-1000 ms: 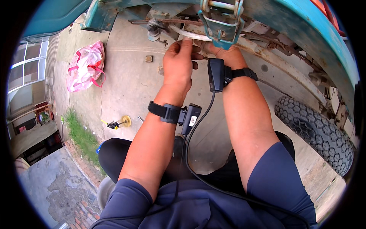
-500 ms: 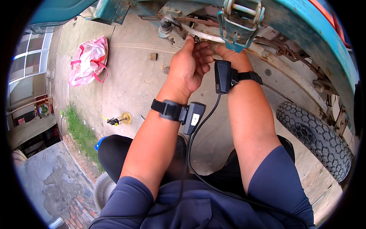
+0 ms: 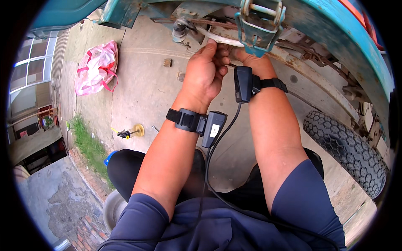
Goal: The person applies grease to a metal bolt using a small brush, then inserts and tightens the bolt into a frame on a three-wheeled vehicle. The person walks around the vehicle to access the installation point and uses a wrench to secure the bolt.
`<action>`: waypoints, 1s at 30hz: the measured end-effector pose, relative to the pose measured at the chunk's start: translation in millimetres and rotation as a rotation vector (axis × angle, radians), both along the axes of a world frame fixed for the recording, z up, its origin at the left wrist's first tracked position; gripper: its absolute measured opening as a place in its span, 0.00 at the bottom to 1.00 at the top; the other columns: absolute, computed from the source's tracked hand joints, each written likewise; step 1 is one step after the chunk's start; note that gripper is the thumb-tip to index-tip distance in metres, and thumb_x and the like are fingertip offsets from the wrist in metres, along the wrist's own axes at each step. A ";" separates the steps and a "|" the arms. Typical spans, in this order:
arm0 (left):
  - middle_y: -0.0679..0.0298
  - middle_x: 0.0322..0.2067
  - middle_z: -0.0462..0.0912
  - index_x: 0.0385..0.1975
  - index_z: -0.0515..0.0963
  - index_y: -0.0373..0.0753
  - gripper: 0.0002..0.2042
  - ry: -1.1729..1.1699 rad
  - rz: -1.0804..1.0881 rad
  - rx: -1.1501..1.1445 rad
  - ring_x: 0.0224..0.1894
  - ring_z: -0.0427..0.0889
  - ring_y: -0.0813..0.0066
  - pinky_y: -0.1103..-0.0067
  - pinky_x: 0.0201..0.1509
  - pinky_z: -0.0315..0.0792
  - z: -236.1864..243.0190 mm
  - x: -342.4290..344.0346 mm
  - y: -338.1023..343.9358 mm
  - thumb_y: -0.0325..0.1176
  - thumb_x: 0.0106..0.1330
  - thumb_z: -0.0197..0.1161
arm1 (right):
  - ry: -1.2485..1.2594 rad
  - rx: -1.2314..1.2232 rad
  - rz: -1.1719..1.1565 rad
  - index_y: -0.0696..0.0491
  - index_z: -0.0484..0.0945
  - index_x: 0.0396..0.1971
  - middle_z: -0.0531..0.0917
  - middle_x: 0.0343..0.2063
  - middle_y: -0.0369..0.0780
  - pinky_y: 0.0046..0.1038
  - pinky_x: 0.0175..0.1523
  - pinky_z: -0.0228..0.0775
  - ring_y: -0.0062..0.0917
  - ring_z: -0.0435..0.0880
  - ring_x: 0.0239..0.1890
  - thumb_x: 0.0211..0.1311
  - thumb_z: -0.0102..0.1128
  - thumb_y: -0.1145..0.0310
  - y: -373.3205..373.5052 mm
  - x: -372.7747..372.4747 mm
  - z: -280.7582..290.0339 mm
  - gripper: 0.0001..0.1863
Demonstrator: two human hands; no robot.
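My left hand (image 3: 205, 69) is up at the underside of a blue-green vehicle frame (image 3: 331, 37). Its fingers are curled in and its thumb tip meets the lower edge of a whitish curved bar (image 3: 224, 38); anything pinched there is hidden. Beside it, my right hand (image 3: 253, 62) reaches under the same bar, just below a rusty blue-green metal bracket (image 3: 257, 35). The right fingers are mostly hidden by the bar, the bracket and the other hand. A grey metal joint (image 3: 180, 31) stands left of my left thumb.
A black knobbly tyre (image 3: 345, 152) is at the right. On the concrete floor lie a pink-and-white bag (image 3: 97, 67), a small brownish block (image 3: 168, 62), a yellow round-based object (image 3: 137, 130) and a small wrench (image 3: 155, 129). A cable (image 3: 208, 167) hangs from both wrist straps.
My left fingers have curled in more and the thumb has shifted slightly right, against the bar. My right hand has stayed nearly in place.
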State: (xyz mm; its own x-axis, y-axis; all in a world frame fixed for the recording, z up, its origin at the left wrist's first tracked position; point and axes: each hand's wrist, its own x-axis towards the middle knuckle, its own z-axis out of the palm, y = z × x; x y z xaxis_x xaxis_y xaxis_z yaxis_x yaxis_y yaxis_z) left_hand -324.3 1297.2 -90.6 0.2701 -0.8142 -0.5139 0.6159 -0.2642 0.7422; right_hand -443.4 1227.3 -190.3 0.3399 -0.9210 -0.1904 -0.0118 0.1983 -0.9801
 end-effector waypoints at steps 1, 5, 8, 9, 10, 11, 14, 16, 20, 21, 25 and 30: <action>0.65 0.30 0.78 0.39 0.73 0.38 0.11 -0.144 0.009 0.007 0.29 0.75 0.78 0.84 0.26 0.65 -2.0 -3.5 -1.5 0.40 0.73 0.53 | 0.045 -0.007 0.014 0.52 0.81 0.47 0.85 0.42 0.35 0.28 0.49 0.70 0.22 0.80 0.43 0.60 0.61 0.64 -0.8 -0.5 1.6 0.16; 0.65 0.31 0.77 0.38 0.73 0.39 0.11 -0.316 -0.021 0.058 0.29 0.74 0.77 0.84 0.26 0.64 2.0 -9.8 0.9 0.40 0.74 0.51 | 0.150 0.040 0.034 0.51 0.80 0.47 0.84 0.42 0.35 0.28 0.50 0.70 0.23 0.80 0.42 0.59 0.61 0.63 2.6 -4.7 18.0 0.17; 0.65 0.31 0.78 0.37 0.73 0.39 0.09 0.310 -0.033 -0.004 0.28 0.74 0.79 0.84 0.27 0.65 -0.1 5.7 2.2 0.37 0.72 0.56 | 0.158 -0.058 0.061 0.51 0.79 0.47 0.84 0.42 0.37 0.27 0.49 0.70 0.23 0.79 0.42 0.59 0.60 0.62 -2.0 -2.8 14.0 0.17; 0.65 0.31 0.78 0.37 0.73 0.38 0.09 0.274 -0.012 -0.014 0.28 0.74 0.79 0.84 0.27 0.65 -1.2 5.3 1.8 0.38 0.72 0.56 | 0.140 -0.031 0.071 0.52 0.79 0.47 0.84 0.42 0.37 0.28 0.49 0.70 0.23 0.79 0.42 0.57 0.62 0.65 -4.6 -2.1 13.9 0.17; 0.65 0.31 0.78 0.37 0.73 0.38 0.09 0.238 0.008 -0.025 0.28 0.74 0.79 0.84 0.27 0.65 -2.2 4.1 1.3 0.38 0.72 0.56 | 0.121 -0.004 0.081 0.53 0.79 0.47 0.84 0.41 0.36 0.28 0.48 0.70 0.24 0.79 0.42 0.55 0.64 0.67 -7.5 -1.1 14.0 0.18; 0.65 0.31 0.78 0.38 0.73 0.38 0.09 0.202 0.029 -0.036 0.28 0.74 0.79 0.84 0.26 0.65 -3.0 2.9 0.4 0.38 0.72 0.56 | 0.103 0.023 0.092 0.54 0.80 0.47 0.83 0.41 0.36 0.29 0.48 0.71 0.24 0.79 0.43 0.53 0.65 0.70 -8.8 0.0 15.2 0.19; 0.64 0.32 0.77 0.38 0.73 0.38 0.11 -0.370 -0.007 -0.021 0.29 0.72 0.77 0.85 0.26 0.64 -4.0 -3.8 -3.9 0.39 0.74 0.52 | -0.025 0.044 0.006 0.54 0.81 0.45 0.84 0.40 0.36 0.29 0.48 0.71 0.24 0.80 0.42 0.53 0.66 0.72 -1.1 2.2 19.3 0.17; 0.64 0.32 0.77 0.38 0.73 0.38 0.09 -0.369 -0.011 0.027 0.29 0.72 0.78 0.85 0.26 0.64 0.7 -8.2 -1.6 0.38 0.74 0.52 | 0.004 -0.034 0.059 0.54 0.79 0.46 0.83 0.41 0.37 0.28 0.50 0.71 0.24 0.79 0.42 0.57 0.61 0.66 -3.1 1.0 8.9 0.17; 0.65 0.31 0.77 0.38 0.74 0.38 0.08 0.226 -0.018 0.033 0.29 0.74 0.78 0.84 0.27 0.65 4.4 2.6 0.6 0.36 0.72 0.55 | 0.048 0.104 0.049 0.54 0.81 0.46 0.84 0.40 0.36 0.29 0.49 0.71 0.24 0.80 0.42 0.52 0.67 0.73 -6.2 0.5 18.7 0.18; 0.65 0.30 0.77 0.38 0.74 0.38 0.09 0.165 -0.007 0.019 0.29 0.74 0.78 0.84 0.26 0.65 2.6 3.4 -0.2 0.37 0.72 0.54 | 0.071 0.018 0.046 0.54 0.81 0.45 0.84 0.40 0.36 0.28 0.49 0.71 0.23 0.80 0.42 0.52 0.66 0.73 -6.6 1.5 16.9 0.18; 0.66 0.30 0.77 0.38 0.74 0.39 0.11 -0.212 0.023 -0.023 0.30 0.74 0.77 0.84 0.26 0.64 -6.3 -2.4 -3.8 0.40 0.74 0.51 | 0.150 -0.074 0.074 0.53 0.81 0.45 0.84 0.40 0.35 0.28 0.49 0.70 0.22 0.79 0.42 0.53 0.66 0.72 -8.4 1.1 14.8 0.17; 0.67 0.29 0.77 0.37 0.73 0.39 0.09 0.055 -0.016 0.039 0.29 0.75 0.78 0.84 0.26 0.65 6.5 -2.7 -1.0 0.38 0.73 0.52 | 0.105 -0.012 0.064 0.53 0.81 0.45 0.83 0.40 0.35 0.28 0.49 0.70 0.21 0.79 0.42 0.52 0.67 0.71 -2.9 -0.4 14.4 0.17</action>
